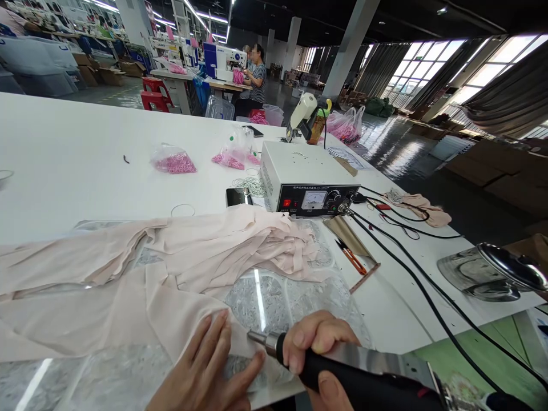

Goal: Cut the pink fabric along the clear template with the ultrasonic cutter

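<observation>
1. I logged daylight from right-hand windows [422, 64], panes washed out; ceiling [411, 24] dark.
2. Tube lights [210, 16] glowed upper left.
3. Glare streaked the mat [278, 297] and floor [391, 154].
4. Foreground looked fairly crisp to me; far background soft; right edge stretched.

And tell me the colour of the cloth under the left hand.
The cloth is a pale pinkish beige, best seen in the head view.

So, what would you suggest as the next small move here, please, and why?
I would probably press the black-handled tool tip-first onto the pale fabric: the right hand grips it, its metal tip points towards the fabric beside the left hand, and that hand rests on the fabric. Whether tip and fabric touch is unclear.
</observation>
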Demonstrator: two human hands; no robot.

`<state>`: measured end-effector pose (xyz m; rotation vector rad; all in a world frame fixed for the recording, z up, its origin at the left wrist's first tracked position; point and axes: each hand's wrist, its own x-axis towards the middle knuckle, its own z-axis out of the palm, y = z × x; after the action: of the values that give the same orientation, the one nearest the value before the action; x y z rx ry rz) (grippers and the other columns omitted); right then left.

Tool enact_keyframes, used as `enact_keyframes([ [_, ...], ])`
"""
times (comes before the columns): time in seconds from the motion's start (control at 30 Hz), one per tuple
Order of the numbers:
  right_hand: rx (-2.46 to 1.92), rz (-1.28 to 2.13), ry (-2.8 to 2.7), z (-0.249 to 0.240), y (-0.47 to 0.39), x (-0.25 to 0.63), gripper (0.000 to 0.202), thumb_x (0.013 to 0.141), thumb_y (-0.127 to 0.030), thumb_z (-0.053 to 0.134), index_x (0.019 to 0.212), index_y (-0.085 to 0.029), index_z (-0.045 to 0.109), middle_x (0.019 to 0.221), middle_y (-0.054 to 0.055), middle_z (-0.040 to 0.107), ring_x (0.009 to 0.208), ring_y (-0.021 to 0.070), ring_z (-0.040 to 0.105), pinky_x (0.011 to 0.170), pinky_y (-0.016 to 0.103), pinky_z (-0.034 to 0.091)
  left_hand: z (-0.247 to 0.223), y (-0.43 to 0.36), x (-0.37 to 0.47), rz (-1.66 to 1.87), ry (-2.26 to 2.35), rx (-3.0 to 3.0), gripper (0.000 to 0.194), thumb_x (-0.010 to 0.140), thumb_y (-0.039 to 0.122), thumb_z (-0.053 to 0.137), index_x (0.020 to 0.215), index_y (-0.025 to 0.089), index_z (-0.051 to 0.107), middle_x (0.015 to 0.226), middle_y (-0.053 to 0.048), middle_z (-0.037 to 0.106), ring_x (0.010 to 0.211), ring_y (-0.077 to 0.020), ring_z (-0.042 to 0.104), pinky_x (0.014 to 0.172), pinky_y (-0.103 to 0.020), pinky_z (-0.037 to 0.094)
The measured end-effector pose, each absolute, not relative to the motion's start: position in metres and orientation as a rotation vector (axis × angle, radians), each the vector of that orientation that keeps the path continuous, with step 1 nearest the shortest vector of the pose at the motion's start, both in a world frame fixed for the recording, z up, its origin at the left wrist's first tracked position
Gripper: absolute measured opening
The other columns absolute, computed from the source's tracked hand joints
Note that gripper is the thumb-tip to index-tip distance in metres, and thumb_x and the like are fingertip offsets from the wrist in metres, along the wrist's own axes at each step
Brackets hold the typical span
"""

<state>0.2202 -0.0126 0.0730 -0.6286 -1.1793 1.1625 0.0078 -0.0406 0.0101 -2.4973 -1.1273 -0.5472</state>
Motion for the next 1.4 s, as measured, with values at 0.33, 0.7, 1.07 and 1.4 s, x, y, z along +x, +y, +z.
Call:
enact_keyframes([
  [0.33,-0.512,1.219,-1.082,0.069,-0.005,0.215,0.011,0.097,-0.039,0.06,0.097,-0.03,0.067,0.088,0.001,0.067,0.053,0.0116,0.065,0.052,0.03,0.054,0.012,-0.038,0.009,-0.64,-1.113,-2.495,0.059,0.095,0.067,0.053,0.145,0.035,0.048,0.13,-0.012,0.059,0.129,-0.0353,0.054,0.113,-0.049,0.033],
  [0.7,-0.614,1.026,-1.211,0.07,-0.003,0.202,0.014,0.096,-0.042,0.056,0.098,-0.028,0.053,0.085,0.0,0.059,0.06,0.0132,0.059,0.056,0.031,0.052,0.004,-0.038,0.006,-0.631,-1.103,-2.49,0.065,0.094,0.067,0.056,0.149,0.035,0.044,0.131,-0.012,0.061,0.133,-0.0351,0.052,0.117,-0.051,0.029],
  [1.07,-0.626,1.079,-1.074,0.08,-0.016,0.205,0.013,0.094,-0.04,0.057,0.098,-0.028,0.056,0.082,0.0,0.055,0.058,0.013,0.057,0.054,0.03,0.049,0.023,-0.034,0.009,-0.6,-1.106,-2.475,0.063,0.093,0.069,0.055,0.147,0.038,0.045,0.123,-0.01,0.061,0.125,-0.0334,0.054,0.109,-0.046,0.036],
  [1.4,-0.649,1.088,-1.094,0.081,-0.018,0.208,0.014,0.095,-0.041,0.059,0.099,-0.027,0.058,0.084,0.001,0.059,0.059,0.0125,0.058,0.056,0.029,0.047,0.024,-0.034,0.006,-0.599,-1.089,-2.508,0.057,0.094,0.066,0.056,0.144,0.04,0.048,0.129,-0.01,0.056,0.126,-0.0327,0.051,0.11,-0.044,0.032],
])
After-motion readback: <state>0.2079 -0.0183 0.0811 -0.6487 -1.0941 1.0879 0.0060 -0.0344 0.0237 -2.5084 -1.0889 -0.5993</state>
